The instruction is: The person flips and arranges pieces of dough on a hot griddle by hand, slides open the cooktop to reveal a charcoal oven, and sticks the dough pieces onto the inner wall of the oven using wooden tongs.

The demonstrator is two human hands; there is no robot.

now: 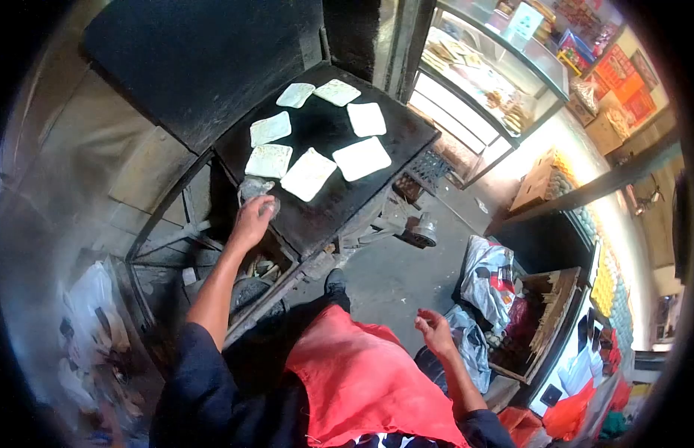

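My left hand point(255, 219) is closed on a greyish cloth point(251, 188) at the left front edge of the black griddle point(317, 216). Several flat, pale pieces of dough lie in a ring on the griddle, and one of them point(269, 160) is just above the cloth. Another piece of dough point(309, 175) lies to its right. My right hand point(434, 328) hangs in the air right of the red apron point(362, 373), its fingers curled and close together. Whether it holds something small cannot be made out.
A glass display case point(496, 67) with food stands behind at the right. Grey and white bags point(487, 280) and a wooden crate point(545, 321) are at the right. Trays of eggs point(605, 276) line the right side. A metal frame is under the griddle.
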